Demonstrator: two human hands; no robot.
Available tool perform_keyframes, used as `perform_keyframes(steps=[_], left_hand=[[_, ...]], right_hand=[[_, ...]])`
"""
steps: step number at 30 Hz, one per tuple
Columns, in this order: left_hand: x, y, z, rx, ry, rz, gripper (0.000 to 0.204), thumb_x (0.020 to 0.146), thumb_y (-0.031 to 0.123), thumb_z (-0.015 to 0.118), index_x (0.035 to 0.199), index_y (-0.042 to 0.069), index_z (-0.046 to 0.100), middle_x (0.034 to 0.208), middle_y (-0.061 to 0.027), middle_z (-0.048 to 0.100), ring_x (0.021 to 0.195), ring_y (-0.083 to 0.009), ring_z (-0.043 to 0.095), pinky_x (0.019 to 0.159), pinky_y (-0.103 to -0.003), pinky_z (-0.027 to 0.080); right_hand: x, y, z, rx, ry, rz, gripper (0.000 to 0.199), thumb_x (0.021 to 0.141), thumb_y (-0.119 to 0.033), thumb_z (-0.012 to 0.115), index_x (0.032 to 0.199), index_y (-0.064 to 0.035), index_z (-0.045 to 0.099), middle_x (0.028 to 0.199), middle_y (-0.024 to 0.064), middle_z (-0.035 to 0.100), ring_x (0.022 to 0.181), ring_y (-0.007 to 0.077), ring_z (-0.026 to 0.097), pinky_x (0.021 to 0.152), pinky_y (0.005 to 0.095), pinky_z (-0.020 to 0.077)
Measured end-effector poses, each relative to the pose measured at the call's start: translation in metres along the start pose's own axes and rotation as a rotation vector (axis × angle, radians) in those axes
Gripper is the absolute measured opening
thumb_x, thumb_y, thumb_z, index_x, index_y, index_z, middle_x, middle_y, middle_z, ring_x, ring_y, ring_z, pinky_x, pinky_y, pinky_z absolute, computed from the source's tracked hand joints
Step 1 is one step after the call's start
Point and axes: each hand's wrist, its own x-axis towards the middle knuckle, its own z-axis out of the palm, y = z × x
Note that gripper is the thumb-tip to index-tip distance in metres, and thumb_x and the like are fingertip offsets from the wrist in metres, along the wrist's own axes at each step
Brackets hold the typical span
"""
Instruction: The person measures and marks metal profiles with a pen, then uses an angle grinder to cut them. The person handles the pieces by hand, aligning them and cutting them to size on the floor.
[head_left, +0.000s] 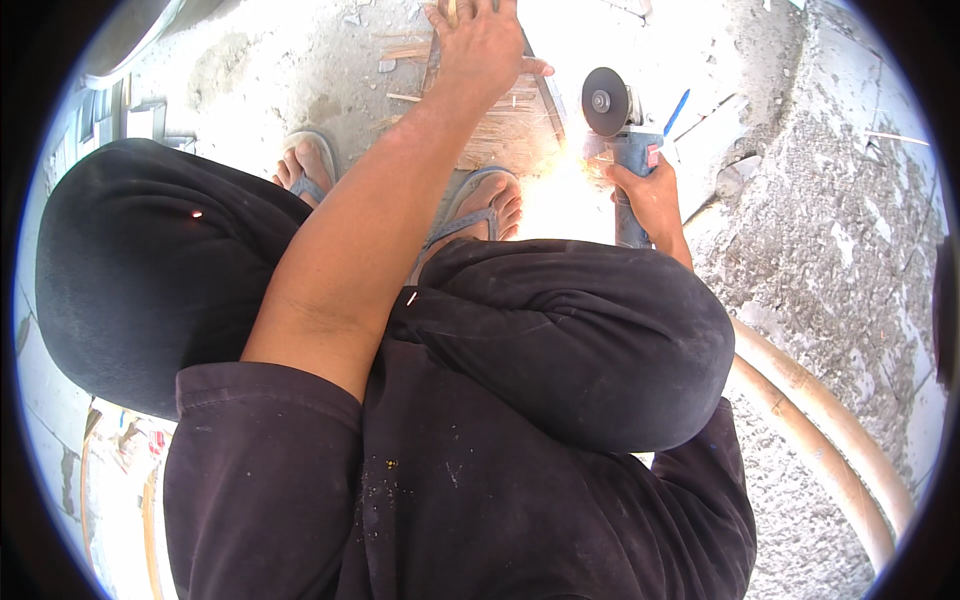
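Right hand (655, 197) grips an angle grinder (632, 152) — glare (568, 185) beside it — left hand (480, 50), cropped above, spread over a board (505, 140).

The person wears a dark short-sleeved shirt (500, 490); dusty black trousers (590, 340); grey-blue-strapped flip-flops (466, 219).

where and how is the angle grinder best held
Probably around its long blue-grey body, coming from the right, as the right hand does. The narrow body suits a wrapped grip, and the round dark disc sits at the far end on the left side, so fingers there seem risky.
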Motion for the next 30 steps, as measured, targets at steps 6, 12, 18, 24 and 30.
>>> perform_keyframes(steps=[6,12,18,24,30], left_hand=[[0.000,0.001,-0.005,0.013,-0.019,0.007,0.131,0.081,0.056,0.084,0.168,0.001,0.002,0.172,-0.0300,0.018,0.159,-0.0506,0.010,0.127,-0.066,0.015],[0.003,-0.004,0.008,0.041,0.054,0.018,0.132,0.080,0.058,0.084,0.169,0.002,0.004,0.172,-0.0296,0.018,0.159,-0.0508,0.011,0.126,-0.066,0.017],[0.005,-0.001,0.002,0.050,0.016,0.016,0.129,0.080,0.058,0.084,0.168,0.001,0.009,0.170,-0.0290,0.023,0.158,-0.0500,0.017,0.124,-0.066,0.021],[0.004,-0.005,0.005,0.069,0.080,0.047,0.127,0.079,0.060,0.083,0.168,0.001,0.014,0.168,-0.0292,0.029,0.158,-0.0493,0.020,0.123,-0.066,0.023],[0.006,-0.003,0.005,0.103,0.045,0.014,0.127,0.082,0.060,0.081,0.168,0.001,0.010,0.170,-0.0281,0.025,0.158,-0.0497,0.019,0.124,-0.066,0.022]], right_hand=[[-0.002,-0.011,0.000,0.019,0.005,0.023,0.029,0.083,-0.014,0.078,0.102,0.0020,0.065,0.078,0.0096,0.069,0.063,0.0169,0.067,0.060,0.0337,0.0533],[0.001,-0.014,0.002,0.018,0.010,0.038,0.029,0.082,-0.015,0.078,0.101,0.0016,0.064,0.077,0.0094,0.069,0.061,0.0170,0.066,0.059,0.0335,0.0530],[0.006,-0.008,0.003,0.009,0.002,0.088,0.043,0.079,-0.018,0.078,0.114,0.0040,0.067,0.090,0.0127,0.074,0.075,0.0194,0.070,0.072,0.0354,0.0570],[0.014,-0.012,0.004,0.009,0.067,-0.037,0.032,0.082,-0.015,0.077,0.105,0.0044,0.065,0.079,0.0093,0.070,0.063,0.0171,0.067,0.061,0.0343,0.0536],[0.019,-0.018,0.002,-0.080,0.093,-0.087,0.031,0.082,-0.014,0.077,0.104,0.0045,0.066,0.079,0.0093,0.070,0.063,0.0166,0.066,0.061,0.0336,0.0531]])
